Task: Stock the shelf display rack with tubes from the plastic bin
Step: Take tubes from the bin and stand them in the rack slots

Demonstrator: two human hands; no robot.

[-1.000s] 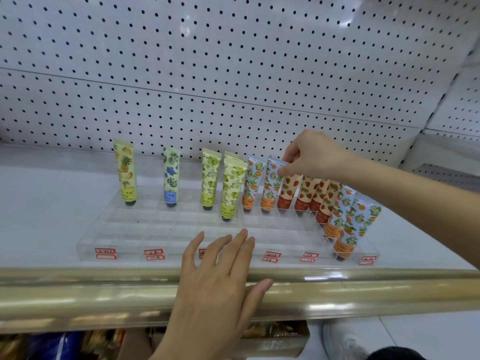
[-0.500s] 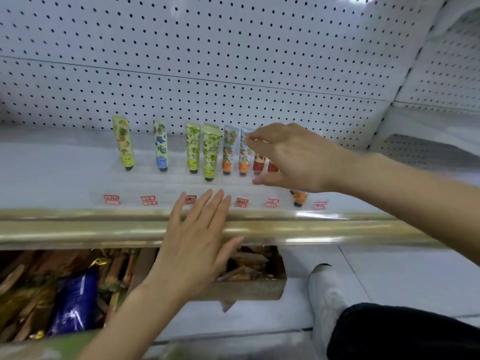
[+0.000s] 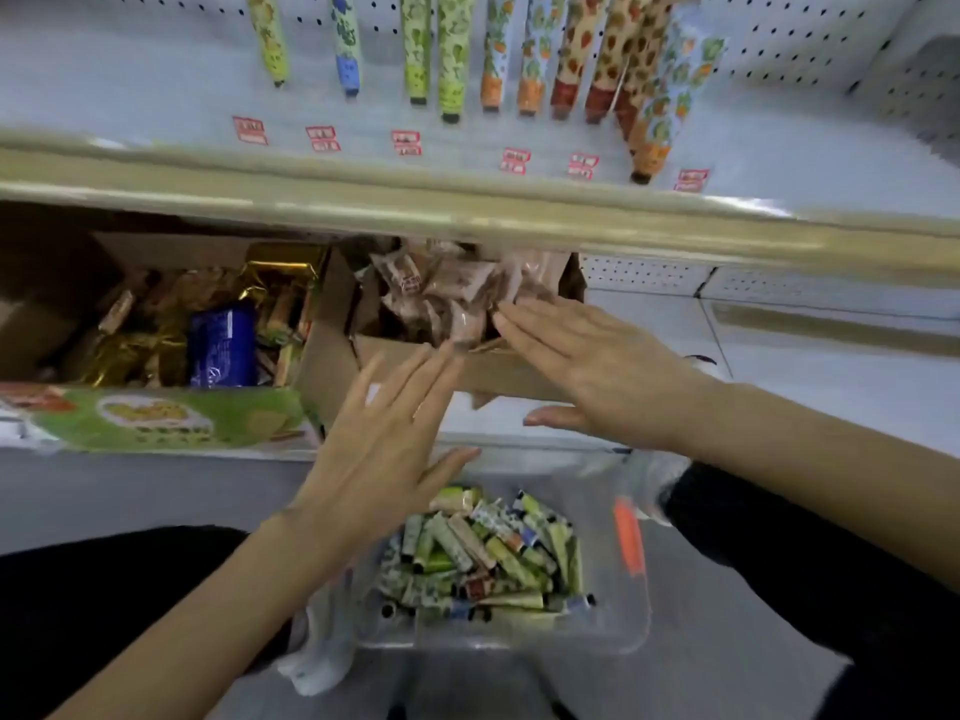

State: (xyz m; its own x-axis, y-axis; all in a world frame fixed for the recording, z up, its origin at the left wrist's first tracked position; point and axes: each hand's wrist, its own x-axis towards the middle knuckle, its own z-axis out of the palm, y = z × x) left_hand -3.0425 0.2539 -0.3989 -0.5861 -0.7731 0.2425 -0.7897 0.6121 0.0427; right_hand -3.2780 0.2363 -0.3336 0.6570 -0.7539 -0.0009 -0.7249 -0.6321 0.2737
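A clear plastic bin [image 3: 631, 623] sits low between my knees, filled with several small patterned tubes [image 3: 483, 558]. On the shelf above, the clear display rack [image 3: 592, 142] holds several upright tubes [image 3: 452, 59] in yellow, blue, green, orange and red prints. My left hand [image 3: 387, 449] hovers above the bin's far left corner, fingers straight and spread, holding nothing. My right hand [image 3: 597, 371] is higher and to the right, flat with fingers together, also empty.
A gold shelf rail [image 3: 467, 210] runs across in front of the rack. Below it stand a cardboard box [image 3: 498, 379] of wrapped snacks and a box [image 3: 171, 418] with gold and blue packets. Red price tags [image 3: 514, 161] line the rack's front. My dark-clad knees flank the bin.
My view has tilted down from the rack to the bin. Both hands have dropped from the shelf to just above the bin; the right hand let go of the tube row.
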